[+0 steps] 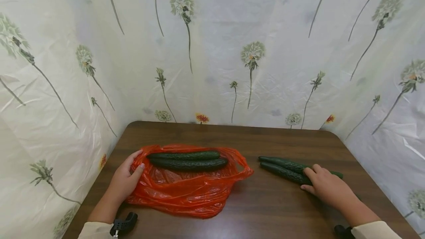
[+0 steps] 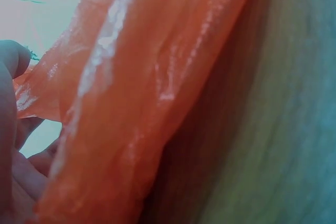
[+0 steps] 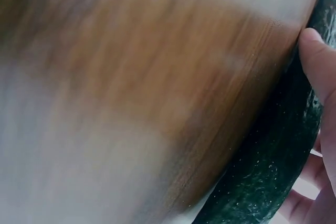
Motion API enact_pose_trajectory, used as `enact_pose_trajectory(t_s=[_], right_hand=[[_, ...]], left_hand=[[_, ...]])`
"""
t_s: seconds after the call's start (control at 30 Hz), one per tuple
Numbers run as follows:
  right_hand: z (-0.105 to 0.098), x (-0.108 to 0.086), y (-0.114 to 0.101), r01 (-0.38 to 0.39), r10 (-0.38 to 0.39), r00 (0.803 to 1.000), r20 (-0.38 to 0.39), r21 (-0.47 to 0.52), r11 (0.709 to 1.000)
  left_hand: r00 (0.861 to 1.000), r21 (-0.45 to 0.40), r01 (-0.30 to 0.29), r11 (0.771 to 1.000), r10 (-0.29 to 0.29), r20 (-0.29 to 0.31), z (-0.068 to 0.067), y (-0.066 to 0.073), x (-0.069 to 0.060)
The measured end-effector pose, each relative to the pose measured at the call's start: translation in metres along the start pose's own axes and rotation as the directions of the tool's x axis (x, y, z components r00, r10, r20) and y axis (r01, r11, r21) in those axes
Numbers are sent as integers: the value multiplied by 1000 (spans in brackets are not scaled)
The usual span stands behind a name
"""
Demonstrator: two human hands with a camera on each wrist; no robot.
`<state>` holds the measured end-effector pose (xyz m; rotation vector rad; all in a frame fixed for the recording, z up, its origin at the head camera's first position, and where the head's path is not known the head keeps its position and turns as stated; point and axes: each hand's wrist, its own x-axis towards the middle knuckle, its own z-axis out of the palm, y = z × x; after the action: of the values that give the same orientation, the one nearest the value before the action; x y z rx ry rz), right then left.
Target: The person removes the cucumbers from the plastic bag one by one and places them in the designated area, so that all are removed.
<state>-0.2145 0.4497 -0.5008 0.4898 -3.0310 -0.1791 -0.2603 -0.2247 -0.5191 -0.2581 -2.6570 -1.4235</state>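
An orange-red plastic bag [image 1: 179, 196] lies on the table left of the middle, its mouth spread. Two dark green cucumbers, a rear one [image 1: 184, 156] and a front one [image 1: 190, 164], lie side by side on it. My left hand [image 1: 124, 179] grips the bag's left edge; in the left wrist view the film [image 2: 126, 93] passes between thumb and fingers. At the right, two more cucumbers, one behind [image 1: 282, 162] and one in front [image 1: 280, 170], lie together. My right hand [image 1: 328, 188] holds the front one, with thumb and fingers on opposite sides of the cucumber [image 3: 268, 156].
The brown wooden table [image 1: 259, 209] has rounded far corners. Sheeting with a dandelion print [image 1: 212, 65] stands behind it and along both sides. The bag's handle loop [image 1: 244, 170] reaches toward the right-hand cucumbers.
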Motion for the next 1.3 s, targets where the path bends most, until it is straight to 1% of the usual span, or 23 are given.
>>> enact_pose_trajectory(t_s=[0.17, 0.27, 0.37, 0.47, 0.6, 0.77, 0.93, 1.17, 1.3], right_hand=[[-1, 2, 2, 8, -8, 1000, -7, -19, 1000], [-5, 4, 1, 5, -5, 1000, 5, -5, 1000], [-11, 6, -3, -15, 15, 1000, 8, 10, 1000], [-16, 9, -12, -31, 31, 999, -33, 8, 999], [-23, 20, -27, -40, 42, 995, -94, 26, 999], [-32, 39, -49, -52, 60, 994, -95, 81, 995], [-42, 58, -73, -58, 71, 993, -94, 137, 989], [-66, 83, -113, -77, 99, 991, -91, 215, 974], [-79, 96, -135, -75, 105, 987, -118, 232, 970]], left_hand=[[1000, -6, -4, 1000, 4, -7, 1, 0, 0], [1000, -3, -8, 1000, 8, -9, 1, -1, 0], [1000, -3, -9, 1000, 9, -3, 2, -1, 1], [1000, -2, -8, 1000, 8, 2, 2, -1, 1], [1000, 4, 4, 1000, -4, 4, 1, 0, 0], [1000, 9, 9, 1000, -9, 5, 0, 2, -1], [1000, -5, 5, 1000, -5, 8, 0, 3, -1], [1000, 6, 3, 1000, -3, -1, -1, 2, -2], [1000, 10, 3, 1000, -3, -2, -1, 2, -1]])
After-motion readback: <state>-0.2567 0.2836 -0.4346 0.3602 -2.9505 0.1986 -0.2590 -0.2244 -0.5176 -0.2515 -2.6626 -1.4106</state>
